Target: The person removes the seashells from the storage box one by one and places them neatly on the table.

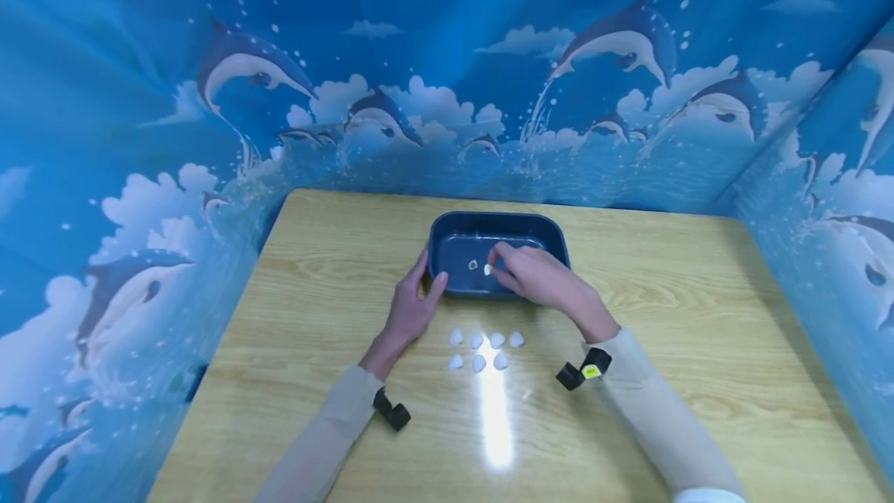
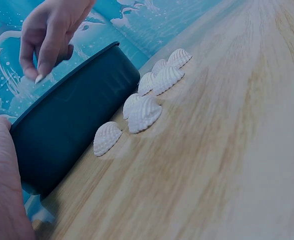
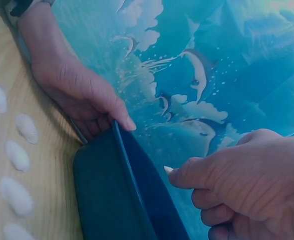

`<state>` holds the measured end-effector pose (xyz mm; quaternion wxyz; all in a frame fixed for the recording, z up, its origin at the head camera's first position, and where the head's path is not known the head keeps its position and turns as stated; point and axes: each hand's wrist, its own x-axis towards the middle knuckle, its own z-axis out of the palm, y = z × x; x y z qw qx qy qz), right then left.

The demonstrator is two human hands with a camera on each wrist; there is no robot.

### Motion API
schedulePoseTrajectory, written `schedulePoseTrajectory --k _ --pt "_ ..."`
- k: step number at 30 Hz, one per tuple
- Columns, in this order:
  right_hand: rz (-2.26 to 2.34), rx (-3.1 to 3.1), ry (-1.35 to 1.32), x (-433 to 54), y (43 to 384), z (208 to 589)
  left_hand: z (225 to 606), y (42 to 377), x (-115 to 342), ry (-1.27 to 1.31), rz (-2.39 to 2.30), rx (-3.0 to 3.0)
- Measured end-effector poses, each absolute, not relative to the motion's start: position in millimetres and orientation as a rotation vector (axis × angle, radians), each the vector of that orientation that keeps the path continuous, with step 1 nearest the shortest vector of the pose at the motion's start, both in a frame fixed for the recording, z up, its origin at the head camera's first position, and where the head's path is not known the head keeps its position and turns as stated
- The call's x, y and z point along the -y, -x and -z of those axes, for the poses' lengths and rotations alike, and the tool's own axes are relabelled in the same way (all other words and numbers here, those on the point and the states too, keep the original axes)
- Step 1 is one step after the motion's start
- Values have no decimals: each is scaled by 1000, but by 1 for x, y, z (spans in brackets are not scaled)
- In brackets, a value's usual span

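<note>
A dark blue rectangular container (image 1: pixel 499 294) stands on the table. My left hand (image 1: pixel 412 305) holds its near left corner, the thumb by the rim and the other fingers along the outer side. Over the container's inside, my right hand (image 1: pixel 541 278) pinches a small pale seashell (image 3: pixel 168 170) between thumb and fingertips. Beside it in the head view, a small pale shell-like piece (image 1: pixel 472 265) lies on the container's floor. Several white ribbed seashells (image 2: pixel 144 115) lie in two rows on the wood, in front of the container.
The wooden table (image 1: pixel 314 317) reflects a bright strip of light near the shells. A blue curtain with printed dolphins (image 1: pixel 419 22) hangs behind the table and along both sides. Each wrist bears a small black camera (image 1: pixel 391 410).
</note>
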<state>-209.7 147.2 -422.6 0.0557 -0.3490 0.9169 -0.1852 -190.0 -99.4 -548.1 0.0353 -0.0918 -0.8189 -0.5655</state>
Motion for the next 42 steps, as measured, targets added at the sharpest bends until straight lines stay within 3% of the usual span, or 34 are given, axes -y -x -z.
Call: schedulePoseTrajectory --k 10,18,24,30,42 --pt "603 -2829 971 -173 163 422 548 192 99 302 1742 2498" --pt "577 -2857 897 -196 130 444 551 192 99 306 1746 2505" --pt "543 -2809 763 -212 125 472 550 192 100 304 1743 2501" --pt "487 -2816 823 -218 126 489 551 192 100 317 1743 2491" --pt "460 -2817 910 -216 127 490 549 192 99 329 1747 2478"
